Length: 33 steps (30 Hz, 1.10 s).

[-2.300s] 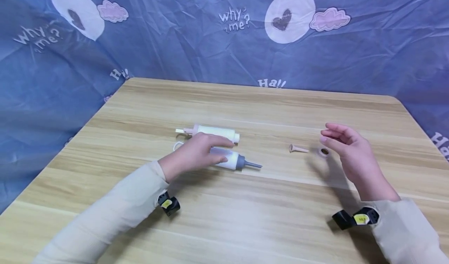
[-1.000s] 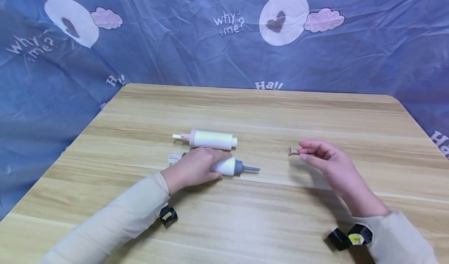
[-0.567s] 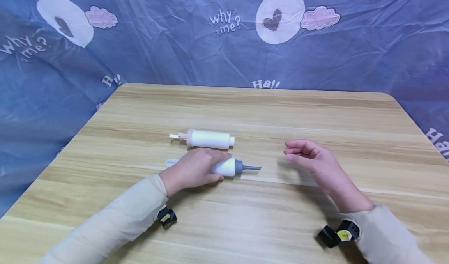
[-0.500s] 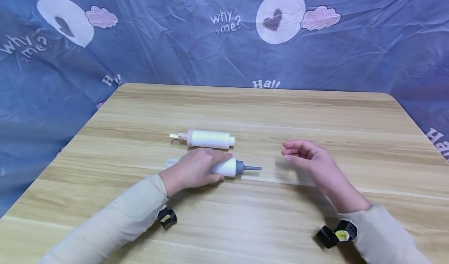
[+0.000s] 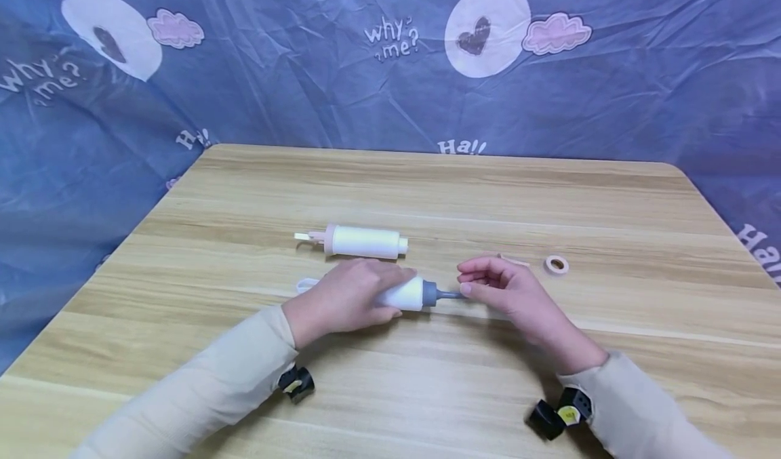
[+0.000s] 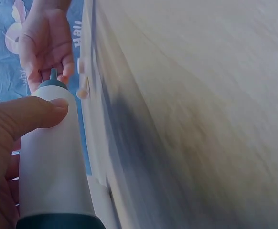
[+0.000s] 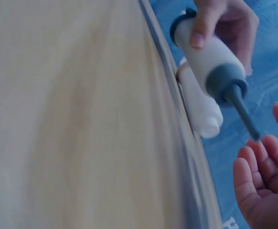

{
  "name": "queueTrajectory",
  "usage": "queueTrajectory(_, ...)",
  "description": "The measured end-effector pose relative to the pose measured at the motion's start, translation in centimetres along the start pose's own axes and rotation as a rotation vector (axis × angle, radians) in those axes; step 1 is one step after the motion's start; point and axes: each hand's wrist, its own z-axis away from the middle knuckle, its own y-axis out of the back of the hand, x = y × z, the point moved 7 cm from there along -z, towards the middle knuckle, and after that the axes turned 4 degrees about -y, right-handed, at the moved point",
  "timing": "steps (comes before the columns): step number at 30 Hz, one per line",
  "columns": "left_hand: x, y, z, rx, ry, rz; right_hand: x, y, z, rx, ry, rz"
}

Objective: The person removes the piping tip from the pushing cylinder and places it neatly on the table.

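My left hand [image 5: 344,296] grips a white cylinder [image 5: 404,296] with a grey collar and a thin grey nozzle [image 7: 241,109], like an icing syringe. Its thumb [image 6: 38,112] lies along the barrel in the left wrist view. The nozzle points right, towards my right hand [image 5: 515,293]. In the right wrist view the right fingers [image 7: 268,164] are loosely bent beside the nozzle tip, with the thumb apart from them; whether they touch the tip I cannot tell. The cylinder's rear end, with a white loop [image 5: 306,285], is partly behind my left hand.
A second white cylinder [image 5: 366,242] with a pink end and handle lies just behind the first. Beyond my right hand are a small pale piece [image 5: 515,262], partly hidden, and a small white ring [image 5: 556,265]. A blue printed cloth [image 5: 317,59] hangs behind the wooden table [image 5: 427,194].
My left hand has closed round the nozzled cylinder and shifted it slightly right. My right hand has moved left past the small pale piece to the nozzle tip, uncovering the ring.
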Motion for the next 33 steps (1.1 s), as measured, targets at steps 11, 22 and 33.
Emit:
queueTrajectory(11,1.2,0.2,-0.4,0.029,-0.041,-0.012,0.0,-1.6,-0.1,-0.068,0.033,0.012)
queueTrajectory(22,2.2,0.8,-0.8,0.066,-0.083,-0.072,0.1,-2.3,0.0,-0.110,0.042,0.014)
queueTrajectory(33,2.7,0.7,-1.1,0.042,-0.096,-0.136,0.1,-2.5,0.1,-0.118,-0.004,0.024)
